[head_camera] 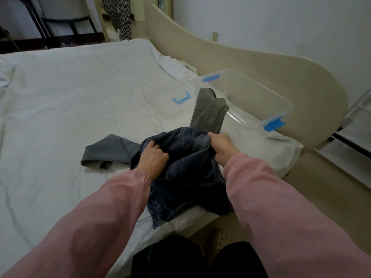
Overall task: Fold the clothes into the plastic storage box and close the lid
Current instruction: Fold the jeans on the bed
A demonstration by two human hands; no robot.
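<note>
Dark blue jeans [188, 177] lie bunched at the near edge of the bed. My left hand [153, 157] grips a fold of the denim on the left, and my right hand [220, 146] grips the cloth on the right. Beneath and behind the jeans lie grey trousers [208, 109], one leg reaching toward the clear plastic storage box [259, 93] with blue latches, which stands open by the headboard. Flat on the sheet left of the box lies its clear lid [181, 98] with a blue clip.
A white sheet [70, 97] covers the bed. A cream headboard [261, 63] curves behind the box, with a white pillow [277, 149] under it. A patterned garment [120, 17] hangs at the far end. White shelves [353, 127] stand at the right.
</note>
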